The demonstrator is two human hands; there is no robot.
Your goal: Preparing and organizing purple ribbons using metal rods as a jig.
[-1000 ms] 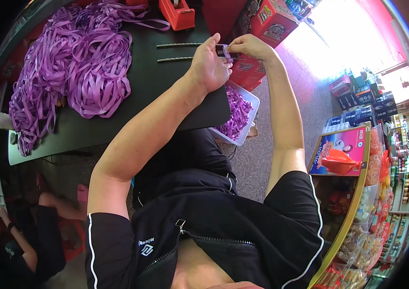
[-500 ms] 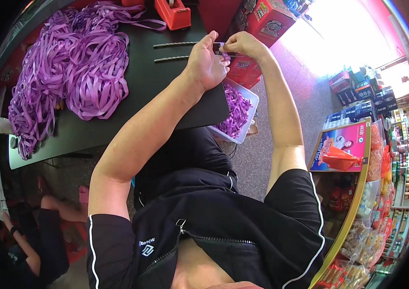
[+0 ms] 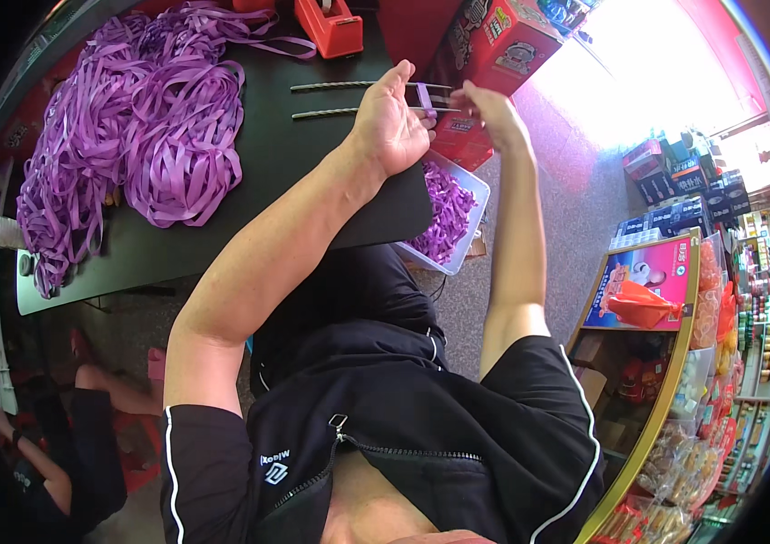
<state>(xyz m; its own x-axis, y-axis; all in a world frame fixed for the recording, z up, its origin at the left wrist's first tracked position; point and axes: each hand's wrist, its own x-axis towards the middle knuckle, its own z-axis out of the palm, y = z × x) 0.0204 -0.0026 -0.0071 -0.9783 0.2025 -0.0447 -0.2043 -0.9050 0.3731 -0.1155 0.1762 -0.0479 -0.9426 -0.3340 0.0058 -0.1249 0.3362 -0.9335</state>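
Observation:
Two thin twisted metal rods (image 3: pixel 331 86) lie side by side, reaching past the right end of the dark table. A short band of purple ribbon (image 3: pixel 424 98) spans them near their right ends. My left hand (image 3: pixel 387 122) is beside the band, palm showing and thumb raised apart; its other fingers bend at the lower rod, close to the ribbon. At the rod tips is my right hand (image 3: pixel 492 116), its fingers blurred, so what they hold, if anything, is unclear. A large tangled heap of purple ribbon (image 3: pixel 181 145) covers the table's left side.
Below the table corner stands a pale plastic bin (image 3: pixel 483 204) full of purple ribbon pieces. A red tape dispenser (image 3: pixel 335 29) sits at the far table edge, with red cartons (image 3: pixel 507 41) beyond. A glass display case (image 3: pixel 639 363) is at right; another person (image 3: pixel 68 453) sits lower left.
My right hand has moved right, away from the ribbon band to the rod tips. The band now shows flat across both rods. My left hand has barely moved.

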